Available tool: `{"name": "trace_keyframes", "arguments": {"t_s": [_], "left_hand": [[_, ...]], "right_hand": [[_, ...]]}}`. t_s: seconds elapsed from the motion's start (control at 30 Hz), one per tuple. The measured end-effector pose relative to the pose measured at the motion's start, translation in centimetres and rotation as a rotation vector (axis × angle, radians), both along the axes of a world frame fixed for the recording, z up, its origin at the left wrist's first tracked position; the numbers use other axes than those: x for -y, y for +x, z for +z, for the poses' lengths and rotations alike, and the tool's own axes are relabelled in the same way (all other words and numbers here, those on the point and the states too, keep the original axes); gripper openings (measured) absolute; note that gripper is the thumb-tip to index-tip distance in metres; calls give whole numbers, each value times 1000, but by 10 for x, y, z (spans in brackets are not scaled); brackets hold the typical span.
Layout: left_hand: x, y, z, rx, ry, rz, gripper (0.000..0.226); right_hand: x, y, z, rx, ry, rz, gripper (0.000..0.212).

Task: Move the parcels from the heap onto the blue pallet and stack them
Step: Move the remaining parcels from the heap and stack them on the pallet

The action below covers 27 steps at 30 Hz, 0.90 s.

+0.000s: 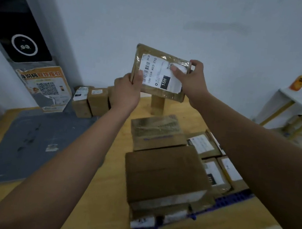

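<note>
- Both your hands are clamped on one flat parcel [160,72], held up in the air in front of the white wall [177,13], face toward you.
- Your left hand [125,92] grips its lower-left corner, thumb over the front edge.
- Your right hand [192,79] grips the right edge, thumb pressed on the white shipping label [161,73]. Label reads "15H 159 A03 210", with a black "15H" block.
- The parcel is brown, wrapped in clear tape, tilted slightly clockwise. It touches nothing but your hands.
- Below it, the blue pallet [235,199] carries the stack; only its front edge and front-left corner show.
- A large plain carton [165,173] sits on top at the pallet's near side; a taped carton [155,132] lies just behind it, touching.
- Smaller labelled boxes [216,166] fill the pallet's right side, packed against each other.
- Three small boxes [91,99] stand on the wooden floor [98,193] by the wall, left of the pallet and well apart from it.
- A grey mat [34,142] lies on the floor to the left.
- Orange QR poster [43,87] leans against the wall's base behind the mat.
</note>
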State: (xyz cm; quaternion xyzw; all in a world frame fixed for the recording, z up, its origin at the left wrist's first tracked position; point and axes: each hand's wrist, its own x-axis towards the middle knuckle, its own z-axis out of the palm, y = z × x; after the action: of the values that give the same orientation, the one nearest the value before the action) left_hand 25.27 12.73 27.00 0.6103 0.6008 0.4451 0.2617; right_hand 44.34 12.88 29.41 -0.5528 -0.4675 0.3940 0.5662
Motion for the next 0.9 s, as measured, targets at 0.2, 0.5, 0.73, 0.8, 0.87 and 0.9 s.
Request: {"name": "trace_keyframes", "arguments": {"t_s": [0.2, 0.5, 0.73, 0.8, 0.87, 0.9], "left_hand": [[35, 80, 5, -68, 120, -35, 45], [58, 149, -1, -215, -39, -189, 45], [48, 171, -28, -576, -83, -191, 41], [45, 170, -37, -658, -78, -166, 45], [46, 168, -41, -718, -113, -122, 53], [46, 167, -44, -722, -128, -108, 53]], "right_hand": [[29, 68, 3, 42, 85, -43, 54], [47, 158, -15, 245, 45, -62, 58], [55, 190, -57, 393, -167, -48, 46], [55, 191, -70, 432, -202, -60, 47], [53, 190, -83, 460, -250, -53, 48], [52, 189, -89, 461, -271, -37, 50]]}}
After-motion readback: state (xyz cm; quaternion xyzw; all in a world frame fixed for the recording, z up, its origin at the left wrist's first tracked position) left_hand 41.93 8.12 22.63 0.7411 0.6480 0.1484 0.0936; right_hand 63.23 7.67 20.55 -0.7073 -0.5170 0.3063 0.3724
